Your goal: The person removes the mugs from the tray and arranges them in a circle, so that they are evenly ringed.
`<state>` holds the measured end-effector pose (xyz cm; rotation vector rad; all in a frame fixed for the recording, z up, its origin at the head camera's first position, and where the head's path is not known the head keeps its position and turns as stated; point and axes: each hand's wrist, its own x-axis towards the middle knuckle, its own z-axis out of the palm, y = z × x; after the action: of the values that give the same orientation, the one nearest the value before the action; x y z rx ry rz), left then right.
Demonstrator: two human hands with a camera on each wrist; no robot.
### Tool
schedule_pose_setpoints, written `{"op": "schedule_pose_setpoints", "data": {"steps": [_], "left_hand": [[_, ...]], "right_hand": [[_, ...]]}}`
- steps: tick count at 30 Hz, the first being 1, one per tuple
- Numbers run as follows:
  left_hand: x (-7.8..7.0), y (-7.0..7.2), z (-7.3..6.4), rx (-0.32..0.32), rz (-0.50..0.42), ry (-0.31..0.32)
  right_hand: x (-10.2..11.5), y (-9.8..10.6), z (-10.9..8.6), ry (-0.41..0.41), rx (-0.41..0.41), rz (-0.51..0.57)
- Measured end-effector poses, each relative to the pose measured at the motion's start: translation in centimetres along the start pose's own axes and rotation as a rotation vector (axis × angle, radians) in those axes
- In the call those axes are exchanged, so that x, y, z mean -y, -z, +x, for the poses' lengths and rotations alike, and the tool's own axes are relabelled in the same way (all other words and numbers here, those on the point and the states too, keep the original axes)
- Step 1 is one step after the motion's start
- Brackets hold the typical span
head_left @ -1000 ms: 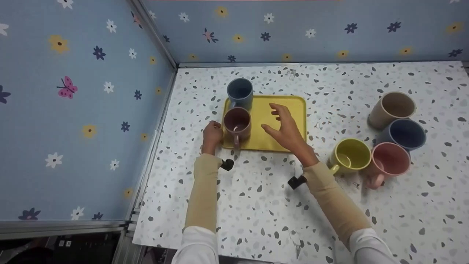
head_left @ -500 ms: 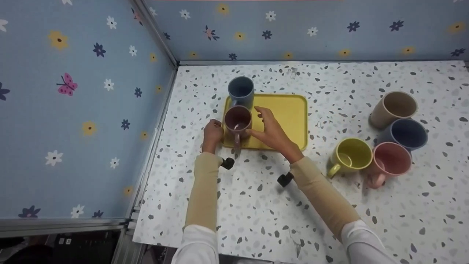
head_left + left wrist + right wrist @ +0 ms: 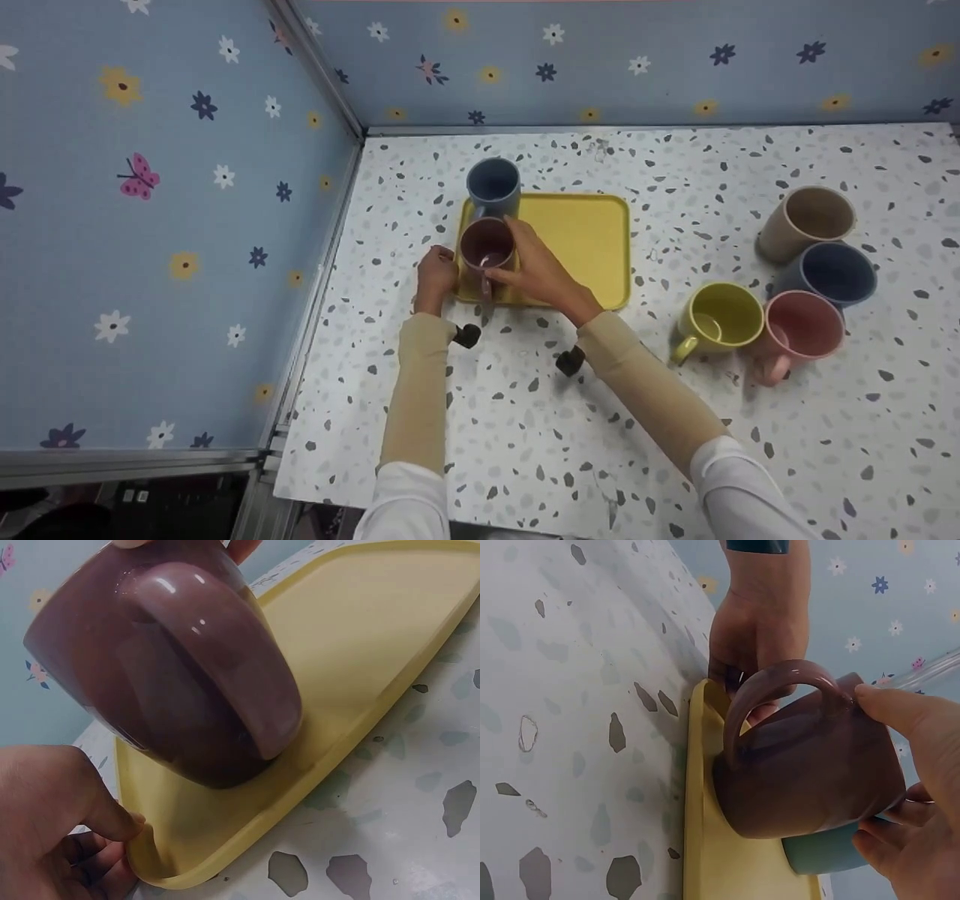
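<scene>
A brown-purple mug (image 3: pixel 480 274) stands upright on the front left of a yellow tray (image 3: pixel 577 247), its handle toward the person. My right hand (image 3: pixel 544 270) grips this mug from the right side, thumb at the rim near the handle and fingers round the far side, as the right wrist view shows. With thumb and fingers, my left hand (image 3: pixel 60 821) pinches the tray's left rim near the front corner. Behind the held mug, a blue-grey mug (image 3: pixel 493 184) sits at the tray's back left corner, partly hidden by it.
Several mugs cluster on the right of the speckled table (image 3: pixel 540 420): a beige mug (image 3: pixel 780 236), a dark blue mug (image 3: pixel 836 274), a pink mug (image 3: pixel 802 326) and a yellow-green mug (image 3: pixel 720 319). Flowered walls (image 3: pixel 202 225) border the table at left and back.
My right hand has moved left from over the tray's middle and closed round the brown-purple mug. My left hand has stayed at the tray's left edge.
</scene>
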<state>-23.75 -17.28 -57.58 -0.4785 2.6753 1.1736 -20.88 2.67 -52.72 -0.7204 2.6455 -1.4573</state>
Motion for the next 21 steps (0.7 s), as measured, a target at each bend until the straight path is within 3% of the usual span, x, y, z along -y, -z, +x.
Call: {"op": "schedule_pose_setpoints", "data": {"steps": [13, 21], "left_hand": [[0.0, 0.0, -0.2, -0.004, -0.013, 0.000], [0.0, 0.1, -0.2, -0.011, -0.017, -0.021]], "right_hand": [[0.1, -0.5, 1.4, -0.048, 0.088, -0.001], [-0.4, -0.8, 0.4, -0.072, 0.008, 0.012]]}}
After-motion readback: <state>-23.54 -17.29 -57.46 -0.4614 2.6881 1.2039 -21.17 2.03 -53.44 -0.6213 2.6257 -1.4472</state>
